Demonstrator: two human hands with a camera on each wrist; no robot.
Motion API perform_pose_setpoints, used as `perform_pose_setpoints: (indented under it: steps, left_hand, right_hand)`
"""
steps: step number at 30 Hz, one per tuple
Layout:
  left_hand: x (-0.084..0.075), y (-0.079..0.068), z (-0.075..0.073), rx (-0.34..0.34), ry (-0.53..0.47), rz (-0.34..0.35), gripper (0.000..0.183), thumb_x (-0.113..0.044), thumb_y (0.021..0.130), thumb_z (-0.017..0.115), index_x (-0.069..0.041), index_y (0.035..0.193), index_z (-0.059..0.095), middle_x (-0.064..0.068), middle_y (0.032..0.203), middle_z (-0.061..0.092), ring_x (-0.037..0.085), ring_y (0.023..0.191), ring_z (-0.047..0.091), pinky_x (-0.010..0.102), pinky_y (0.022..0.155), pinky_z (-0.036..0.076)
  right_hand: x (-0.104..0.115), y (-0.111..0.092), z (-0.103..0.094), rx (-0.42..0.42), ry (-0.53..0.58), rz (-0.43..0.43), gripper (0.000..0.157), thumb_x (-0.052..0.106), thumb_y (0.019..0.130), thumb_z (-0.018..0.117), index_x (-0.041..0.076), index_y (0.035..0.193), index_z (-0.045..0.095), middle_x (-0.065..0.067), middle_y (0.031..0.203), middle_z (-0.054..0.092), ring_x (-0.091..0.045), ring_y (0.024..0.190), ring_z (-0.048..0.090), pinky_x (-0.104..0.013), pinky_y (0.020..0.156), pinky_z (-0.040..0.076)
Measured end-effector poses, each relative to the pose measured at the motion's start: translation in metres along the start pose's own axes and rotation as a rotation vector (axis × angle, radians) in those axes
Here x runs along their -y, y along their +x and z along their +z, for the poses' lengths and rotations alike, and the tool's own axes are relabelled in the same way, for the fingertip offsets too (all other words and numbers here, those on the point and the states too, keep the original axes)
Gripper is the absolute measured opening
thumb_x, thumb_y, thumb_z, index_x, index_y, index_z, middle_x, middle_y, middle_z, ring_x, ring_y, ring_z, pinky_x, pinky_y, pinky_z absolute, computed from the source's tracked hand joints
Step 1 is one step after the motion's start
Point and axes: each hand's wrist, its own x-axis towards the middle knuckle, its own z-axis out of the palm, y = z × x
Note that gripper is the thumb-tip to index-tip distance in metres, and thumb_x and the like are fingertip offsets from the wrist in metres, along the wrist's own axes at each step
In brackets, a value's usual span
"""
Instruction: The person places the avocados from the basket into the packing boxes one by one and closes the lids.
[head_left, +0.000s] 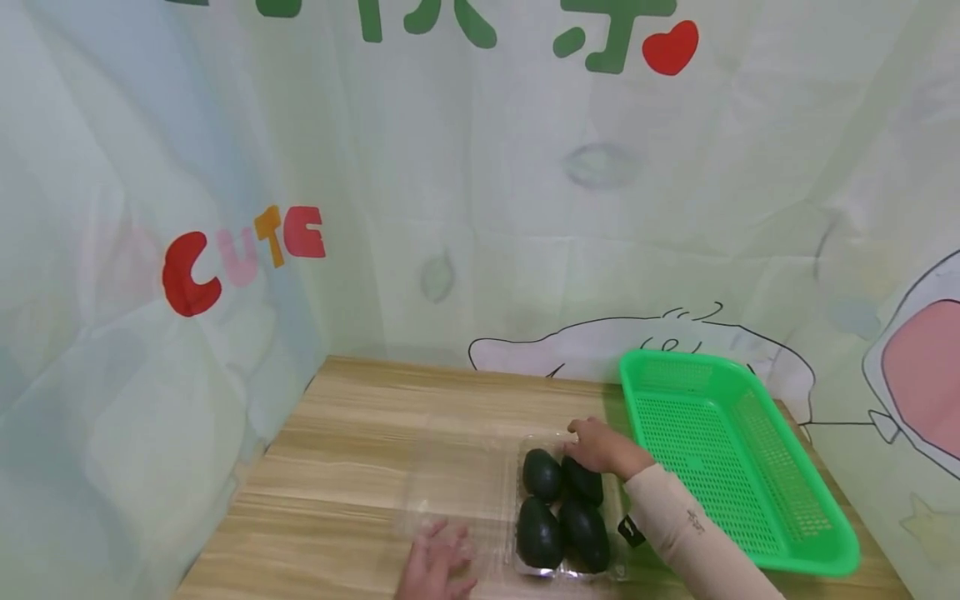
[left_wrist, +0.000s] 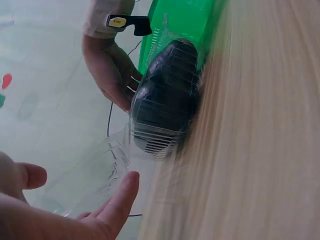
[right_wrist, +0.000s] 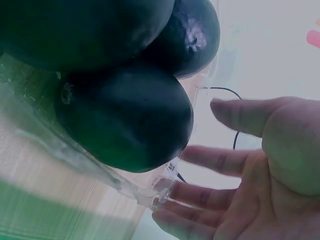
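Several dark green avocados [head_left: 539,533] lie in two rows in a clear plastic box [head_left: 546,572] on the table. Its clear lid [head_left: 457,475] is folded back flat to the left. My right hand [head_left: 600,447] is over the box's far right corner. In the right wrist view its loosely extended fingers [right_wrist: 210,195] are right at the box rim, beside an avocado [right_wrist: 125,117], with nothing held. My left hand [head_left: 437,567] is at the lid's near edge, fingers spread. The left wrist view shows its extended index finger [left_wrist: 125,197] overlapping the clear plastic.
A green mesh basket [head_left: 840,533] stands right of the box, under and beyond my right forearm. Wood-grain table [head_left: 315,500] extends to the left. Printed cloth [head_left: 480,208] hangs behind the table and along its sides.
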Motion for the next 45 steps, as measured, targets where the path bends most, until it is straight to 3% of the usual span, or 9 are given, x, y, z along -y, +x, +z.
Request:
perform_pose_setpoints:
  steps: [5,12,17,20,22,28,33,40,45]
  left_hand:
    - [-0.009,0.0,0.019,-0.107,0.168,0.128,0.058,-0.022,0.1,0.048,0.002,0.146,0.022,0.031,0.144,0.037,0.046,0.121,0.05,0.048,0.083,0.054]
    - [-0.015,0.001,0.037,-0.08,0.449,0.303,0.059,-0.029,0.097,0.056,-0.023,0.15,0.029,0.007,0.149,0.041,0.033,0.129,0.048,0.044,0.095,0.05]
    - [-0.007,0.014,0.048,-0.049,0.78,0.661,0.073,-0.025,0.089,0.067,-0.015,0.151,0.029,0.009,0.148,0.041,0.03,0.126,0.05,0.05,0.093,0.049]
    - [-0.005,0.021,0.055,-0.055,0.948,0.794,0.078,-0.032,0.087,0.069,-0.01,0.15,0.03,0.008,0.152,0.037,0.027,0.133,0.044,0.049,0.097,0.046]
    - [-0.005,0.023,0.059,-0.044,1.015,0.845,0.078,-0.037,0.087,0.068,-0.009,0.15,0.031,0.008,0.152,0.035,0.026,0.135,0.041,0.048,0.099,0.046]
    - [-0.006,0.026,0.066,0.001,1.111,0.885,0.079,-0.045,0.086,0.067,-0.009,0.148,0.034,0.01,0.151,0.036,0.029,0.135,0.039,0.05,0.098,0.045]
    - [-0.004,0.027,0.07,0.033,1.187,0.863,0.081,-0.047,0.084,0.069,-0.013,0.149,0.033,0.014,0.151,0.036,0.034,0.135,0.038,0.054,0.096,0.045]
    - [0.001,0.028,0.076,0.041,1.296,0.833,0.077,-0.056,0.085,0.063,-0.015,0.146,0.039,0.012,0.151,0.035,0.035,0.135,0.037,0.053,0.096,0.045]
    - [0.004,0.029,0.079,0.054,1.359,0.811,0.075,-0.059,0.085,0.061,-0.018,0.144,0.04,0.012,0.152,0.033,0.035,0.136,0.035,0.053,0.096,0.045]
  right_hand:
    - [-0.004,-0.001,-0.002,-0.071,0.004,0.033,0.042,0.027,0.095,0.058,-0.005,0.122,0.057,-0.023,0.118,0.061,-0.029,0.096,0.059,-0.047,0.086,0.049]
    - [-0.016,-0.003,-0.008,-0.08,0.029,0.021,0.034,0.026,0.098,0.052,-0.007,0.105,0.061,-0.016,0.093,0.064,-0.021,0.069,0.052,-0.036,0.063,0.046]
    - [-0.021,-0.007,-0.016,-0.056,0.109,0.004,0.043,0.029,0.103,0.04,-0.01,0.112,0.058,-0.02,0.101,0.063,-0.03,0.085,0.06,-0.043,0.072,0.049]
    - [-0.023,-0.008,-0.019,-0.053,0.143,0.023,0.051,0.031,0.105,0.033,-0.012,0.127,0.05,-0.028,0.125,0.057,-0.039,0.107,0.058,-0.051,0.087,0.048]
    - [-0.025,-0.009,-0.02,-0.058,0.171,0.037,0.054,0.032,0.105,0.03,-0.011,0.132,0.047,-0.028,0.129,0.054,-0.038,0.106,0.059,-0.05,0.086,0.049]
    - [-0.03,-0.012,-0.025,-0.064,0.303,0.065,0.065,0.046,0.104,0.022,-0.006,0.136,0.045,-0.025,0.125,0.057,-0.029,0.086,0.064,-0.039,0.068,0.053]
    - [-0.031,-0.011,-0.026,-0.096,0.427,0.085,0.08,0.058,0.1,0.013,-0.005,0.13,0.052,-0.025,0.118,0.06,-0.035,0.088,0.068,-0.043,0.071,0.055]
    - [-0.028,-0.011,-0.027,-0.076,0.395,0.093,0.037,0.027,0.104,0.034,0.0,0.115,0.057,-0.012,0.087,0.058,-0.023,0.079,0.06,-0.041,0.066,0.055]
    - [-0.029,-0.011,-0.028,-0.039,0.404,0.059,0.033,0.013,0.102,0.034,-0.006,0.122,0.053,-0.015,0.093,0.06,-0.024,0.078,0.059,-0.039,0.063,0.055]
